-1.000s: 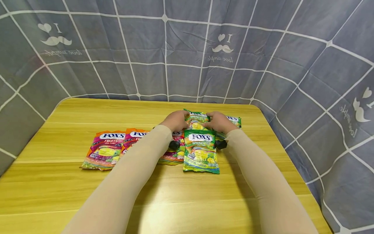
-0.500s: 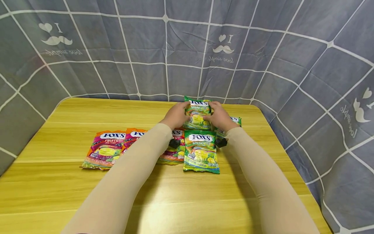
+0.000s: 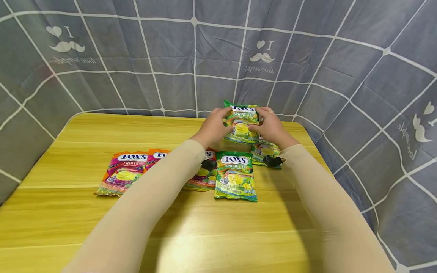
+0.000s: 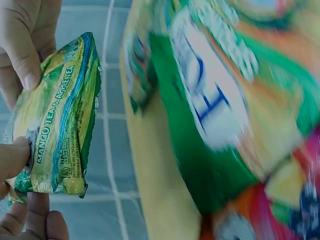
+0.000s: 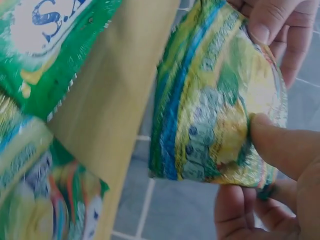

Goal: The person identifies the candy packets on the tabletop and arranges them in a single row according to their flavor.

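Note:
Between both hands, a green FOX'S Spring Tea candy bag (image 3: 241,124) is held up near the table's back edge. My left hand (image 3: 215,127) pinches its left side with thumb and fingers. The right hand (image 3: 272,128) grips the opposite side the same way. Both wrist views show thumbs pressing the front of this candy bag (image 4: 60,117), its lower seam facing the camera. Below it on the table lies another Spring Tea bag (image 3: 235,177). A further green bag (image 3: 263,149) lies under the right hand, partly covered by it.
Left of the green bags, reddish-purple FOX'S Fruits bags lie in a row: a leftmost bag (image 3: 124,172), a bag (image 3: 156,157) overlapping it, and one (image 3: 204,178) partly hidden by the left sleeve. A grey gridded curtain (image 3: 218,57) surrounds the wooden table (image 3: 191,235).
Both hands have raised the green candy bag off the table, away from me, and shifted it somewhat right. The bags left lying have stayed in place.

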The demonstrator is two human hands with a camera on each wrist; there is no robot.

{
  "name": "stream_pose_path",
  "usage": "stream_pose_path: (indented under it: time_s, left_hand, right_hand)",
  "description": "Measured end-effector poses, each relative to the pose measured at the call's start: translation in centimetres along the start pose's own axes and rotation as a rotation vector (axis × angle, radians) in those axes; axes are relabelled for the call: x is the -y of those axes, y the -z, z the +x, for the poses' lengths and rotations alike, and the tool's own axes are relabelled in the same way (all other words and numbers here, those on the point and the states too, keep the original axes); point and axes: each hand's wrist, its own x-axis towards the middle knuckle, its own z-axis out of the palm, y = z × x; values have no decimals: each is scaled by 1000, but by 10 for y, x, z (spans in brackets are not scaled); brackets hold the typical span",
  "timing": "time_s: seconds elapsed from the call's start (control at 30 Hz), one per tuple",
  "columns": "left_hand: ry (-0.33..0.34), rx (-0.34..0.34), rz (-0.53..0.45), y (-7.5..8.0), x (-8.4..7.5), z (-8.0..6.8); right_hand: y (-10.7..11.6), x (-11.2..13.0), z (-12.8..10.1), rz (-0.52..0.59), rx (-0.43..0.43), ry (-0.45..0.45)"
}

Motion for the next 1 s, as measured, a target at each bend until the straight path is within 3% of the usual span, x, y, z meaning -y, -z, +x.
stream_pose_path:
  time_s: [0.2,0.43,0.7,0.9,1.0]
  left_hand:
    - [-25,89,33,-13,-25,-12]
    - [-27,226,85,-39,-46,-39]
    - [-19,386,195,-72,-43,-66]
    - [-60,419,408,-90,-37,-79]
    - [-66,427,460,-94,-36,-82]
  right_hand:
    - [29,-11,-31,-58,100,-29]
    - [43,-26,-69,-162,226,-16]
    - [26,-52,-98,-157,336,-45]
    - [6,-70,-108,-163,337,-65]
    - [-2,-77,-109,-137,321,-66]
